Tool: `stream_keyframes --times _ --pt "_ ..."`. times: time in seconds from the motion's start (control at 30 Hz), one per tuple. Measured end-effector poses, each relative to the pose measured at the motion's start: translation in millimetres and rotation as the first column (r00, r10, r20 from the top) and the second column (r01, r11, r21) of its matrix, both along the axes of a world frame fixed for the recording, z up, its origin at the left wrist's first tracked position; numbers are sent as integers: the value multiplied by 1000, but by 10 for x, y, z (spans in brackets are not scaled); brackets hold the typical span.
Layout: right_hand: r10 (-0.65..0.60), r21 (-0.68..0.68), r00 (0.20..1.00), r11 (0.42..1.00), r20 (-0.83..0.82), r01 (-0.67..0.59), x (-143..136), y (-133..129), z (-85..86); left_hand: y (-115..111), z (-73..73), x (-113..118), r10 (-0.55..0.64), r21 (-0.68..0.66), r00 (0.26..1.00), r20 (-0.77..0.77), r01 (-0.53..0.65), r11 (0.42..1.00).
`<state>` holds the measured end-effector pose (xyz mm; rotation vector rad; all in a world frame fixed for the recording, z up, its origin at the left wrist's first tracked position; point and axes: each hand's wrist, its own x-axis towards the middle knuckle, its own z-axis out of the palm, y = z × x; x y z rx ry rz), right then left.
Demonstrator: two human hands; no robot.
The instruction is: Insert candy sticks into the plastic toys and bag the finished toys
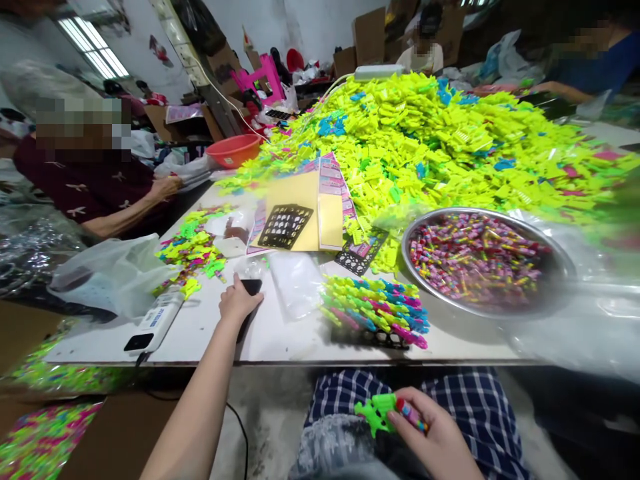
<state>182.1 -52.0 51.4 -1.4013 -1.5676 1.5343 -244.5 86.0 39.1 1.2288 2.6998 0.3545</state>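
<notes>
On the white table, my left hand [237, 303] grips a dark phone-like slab [251, 287], its thumb on the near right side and its fingers around the far left. Over my lap, my right hand [430, 427] pinches a green plastic toy piece [377, 413] together with a small tube of colourful beads with a red cap [411, 413]. Between the hands, near the table's front edge, rows of coloured plastic pieces [375, 303] stand in a black holed tray [393, 339]. A clear plastic bag [295, 283] lies just right of my left hand.
A large heap of yellow-green pieces [450, 147] fills the back. At the right stands a metal bowl [407, 260] of small tubes. A white power strip [160, 323], a plastic bag [115, 273] and a seated person [95, 180] are at the left. Black holed trays [285, 227] lie mid-table.
</notes>
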Motion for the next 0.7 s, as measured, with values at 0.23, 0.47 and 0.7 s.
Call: stream_keyframes --times 0.23,0.47,0.7 --pt "17 27 999 999 47 -18 70 70 -20 41 99 -155 60 150 953 297 -109 983" --pt "-31 2 999 1000 -25 31 185 16 -137 -265 417 -291 41 228 617 786 -351 908" --pt "-36 -5 999 999 -35 36 251 -38 -139 -442 168 -266 -37 330 411 911 -673 661"
